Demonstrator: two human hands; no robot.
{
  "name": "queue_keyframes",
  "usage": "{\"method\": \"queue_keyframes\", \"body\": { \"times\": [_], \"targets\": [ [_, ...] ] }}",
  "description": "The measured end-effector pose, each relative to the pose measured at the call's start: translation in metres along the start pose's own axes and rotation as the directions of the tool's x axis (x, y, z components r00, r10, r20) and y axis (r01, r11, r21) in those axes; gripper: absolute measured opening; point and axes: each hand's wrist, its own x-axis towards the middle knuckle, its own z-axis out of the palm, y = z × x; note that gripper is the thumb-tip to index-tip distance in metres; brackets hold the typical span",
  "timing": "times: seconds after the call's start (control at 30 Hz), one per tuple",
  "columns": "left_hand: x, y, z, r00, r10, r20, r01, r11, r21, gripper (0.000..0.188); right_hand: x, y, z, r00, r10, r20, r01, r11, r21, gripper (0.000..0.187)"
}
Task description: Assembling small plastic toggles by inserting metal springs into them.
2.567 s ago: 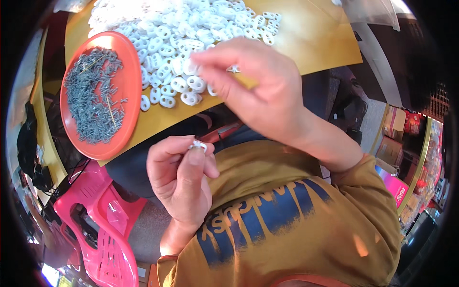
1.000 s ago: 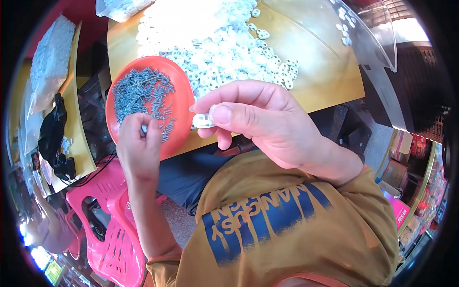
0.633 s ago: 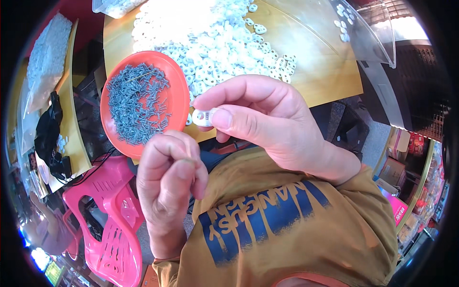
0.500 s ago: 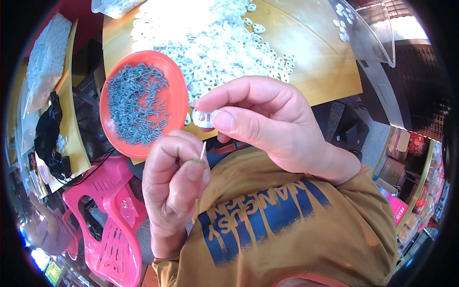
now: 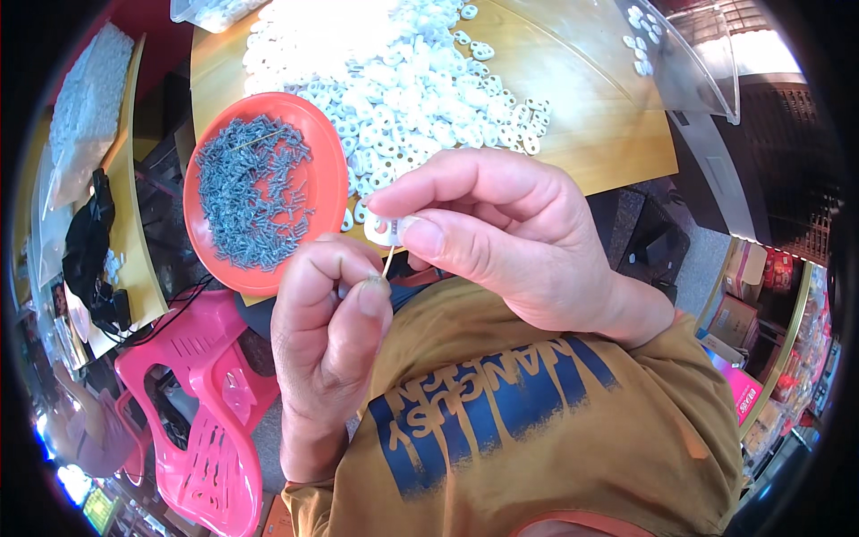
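My right hand (image 5: 501, 233) pinches a small white plastic piece with round holes (image 5: 378, 230) between thumb and fingertips. A small grey ridged bit shows at the piece, by the thumb; how it sits there I cannot make out. Just below, my left hand (image 5: 331, 313) is closed on a thin wooden stick (image 5: 388, 261), held between thumb and forefinger. The stick's tip points up and meets the lower edge of the white piece, touching or nearly so. Behind my left hand lies a red round plate (image 5: 329, 170) with many small grey screws (image 5: 242, 197) on it.
A large heap of similar white pieces (image 5: 403, 98) covers part of the yellow tabletop (image 5: 573, 116) beyond my hands. At the far right stands a clear plastic bin (image 5: 698, 63). A pink plastic chair (image 5: 210, 447) is at the lower left, beside a side table with a black cloth (image 5: 94, 242).
The wooden stick has come up from below the white piece to its lower edge. The white piece has turned a little in my right fingertips, and the red plate appears slightly further left.
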Motion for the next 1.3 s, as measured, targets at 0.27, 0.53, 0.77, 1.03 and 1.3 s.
{"method": "queue_keyframes", "body": {
  "times": [0.27,0.53,0.77,1.03,1.3],
  "targets": [
    [-0.001,-0.001,0.000,0.999,-0.034,-0.005,0.034,0.999,-0.007,0.007,0.003,0.008,-0.010,0.930,-0.317,0.185,0.367,0.772,-0.519,0.019],
    [-0.002,-0.002,0.001,1.000,-0.002,0.005,0.001,0.997,0.082,0.005,0.002,0.004,-0.010,0.830,-0.440,0.344,0.542,0.489,-0.683,0.019],
    [-0.002,-0.005,0.007,0.995,0.085,-0.056,-0.069,0.969,0.239,0.005,-0.004,0.007,-0.015,0.886,-0.391,0.250,0.451,0.594,-0.666,0.019],
    [0.010,0.011,0.000,0.863,0.450,0.230,-0.468,0.542,0.698,0.015,-0.005,-0.002,-0.016,0.953,-0.217,0.211,0.303,0.667,-0.681,0.018],
    [0.014,0.008,-0.016,0.875,0.340,0.345,-0.484,0.589,0.648,0.008,-0.004,0.000,-0.010,0.995,0.099,-0.022,-0.099,0.905,-0.413,0.015]
  ]
}}
